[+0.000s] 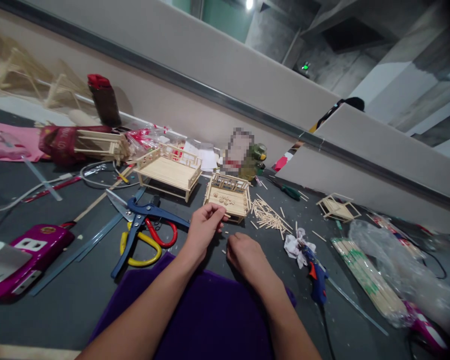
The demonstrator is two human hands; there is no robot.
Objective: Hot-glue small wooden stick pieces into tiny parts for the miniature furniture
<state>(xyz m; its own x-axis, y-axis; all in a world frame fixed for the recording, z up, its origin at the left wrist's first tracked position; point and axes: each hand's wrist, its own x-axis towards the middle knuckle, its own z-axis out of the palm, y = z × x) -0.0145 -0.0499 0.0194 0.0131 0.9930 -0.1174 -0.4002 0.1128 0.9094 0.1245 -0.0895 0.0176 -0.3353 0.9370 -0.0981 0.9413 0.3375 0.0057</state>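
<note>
My left hand (204,227) is closed in a pinch at the front edge of a miniature wooden bed (230,197), which has small round pieces lying on its slats. A short pale wooden stick (227,215) shows at the fingertips. My right hand (245,252) rests low on the dark table with its fingers curled under; whatever they may hold is hidden. Small bits of stick lie between the two hands. To the right of the little bed spreads a loose pile of short wooden sticks (270,214). Behind my left hand stands a larger miniature bed (168,172) with railings.
Scissors (140,250) and a blue cutter (135,220) lie left of my hands. At the right are a blue glue gun (317,280), crumpled tissue (298,246), bagged sticks (371,280) and a small wooden frame (338,207). Purple cloth (195,320) lies under my forearms.
</note>
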